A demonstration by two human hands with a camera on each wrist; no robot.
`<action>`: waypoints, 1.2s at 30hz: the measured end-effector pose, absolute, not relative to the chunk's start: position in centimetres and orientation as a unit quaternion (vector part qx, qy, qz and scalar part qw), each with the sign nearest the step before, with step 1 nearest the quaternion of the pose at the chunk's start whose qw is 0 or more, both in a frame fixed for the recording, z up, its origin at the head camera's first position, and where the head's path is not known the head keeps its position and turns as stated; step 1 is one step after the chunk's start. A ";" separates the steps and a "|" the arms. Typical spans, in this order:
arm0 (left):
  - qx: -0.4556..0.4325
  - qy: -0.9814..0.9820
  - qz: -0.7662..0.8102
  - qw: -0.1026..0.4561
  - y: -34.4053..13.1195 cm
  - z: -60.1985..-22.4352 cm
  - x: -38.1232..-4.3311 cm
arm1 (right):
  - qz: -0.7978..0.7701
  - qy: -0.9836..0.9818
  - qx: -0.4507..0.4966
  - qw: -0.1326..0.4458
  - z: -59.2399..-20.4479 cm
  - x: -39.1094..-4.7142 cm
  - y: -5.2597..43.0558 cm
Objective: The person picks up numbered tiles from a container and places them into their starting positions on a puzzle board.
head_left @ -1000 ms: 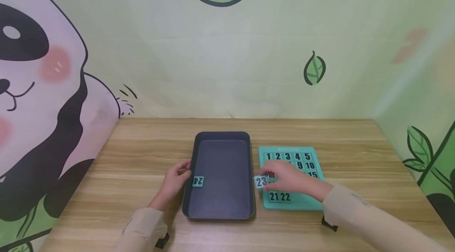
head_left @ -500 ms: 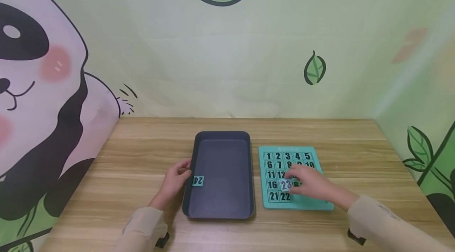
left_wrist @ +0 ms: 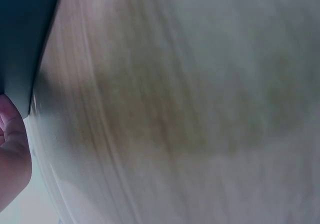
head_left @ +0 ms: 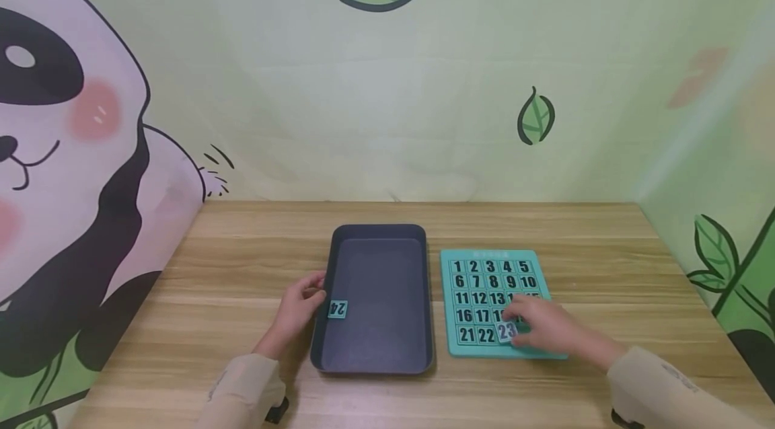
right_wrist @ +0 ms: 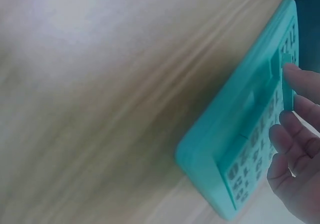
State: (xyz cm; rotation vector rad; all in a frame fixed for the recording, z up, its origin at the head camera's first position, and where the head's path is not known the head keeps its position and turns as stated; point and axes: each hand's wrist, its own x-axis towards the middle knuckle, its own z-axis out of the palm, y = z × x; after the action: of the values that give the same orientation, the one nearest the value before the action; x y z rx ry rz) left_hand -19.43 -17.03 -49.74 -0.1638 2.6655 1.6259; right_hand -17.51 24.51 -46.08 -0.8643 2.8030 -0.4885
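Observation:
My right hand (head_left: 545, 323) pinches a number tile marked 23 (head_left: 506, 331) between thumb and fingers. The tile is over the bottom row of a teal number board (head_left: 451, 348), beside the 22 tile (head_left: 486, 335). In the right wrist view the tile (right_wrist: 287, 86) stands tilted above an open part of the recess, clear of the neighbouring tiles. My left hand (head_left: 297, 311) holds the left side of a dark tray (head_left: 387, 362), thumb and fingers at its wall; the fingertips are partly hidden. Inside the tray lies a tile marked 24 (head_left: 337, 309), upside down to my view.
The wooden table (head_left: 254, 234) extends around the tray and the board, which stand side by side with a narrow gap. A printed cloth backdrop (head_left: 387, 79) rises behind the table's far edge.
My right hand has carried the 23 tile from the gap beside the tray rightwards across the board, then down to its bottom row. The left hand and tray have stayed put.

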 end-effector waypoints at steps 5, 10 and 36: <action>-0.054 0.852 0.521 0.008 -17.0 -49.8 -19.5 | -0.165 0.941 -0.285 0.083 -46.6 -17.2 24.6; -0.045 0.848 0.528 0.003 -16.7 -48.8 -19.0 | -0.167 0.946 -0.266 0.084 -47.2 -17.1 24.5; -0.042 0.848 0.528 -0.007 -17.1 -50.0 -19.5 | -0.157 0.936 -0.304 0.081 -45.5 -18.1 21.0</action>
State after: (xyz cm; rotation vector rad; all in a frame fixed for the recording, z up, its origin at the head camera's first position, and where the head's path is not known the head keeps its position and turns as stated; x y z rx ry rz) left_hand -19.49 -17.14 -50.03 -0.1318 2.6768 1.6673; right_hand -18.08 20.96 -45.51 -0.9100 2.7981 -0.4689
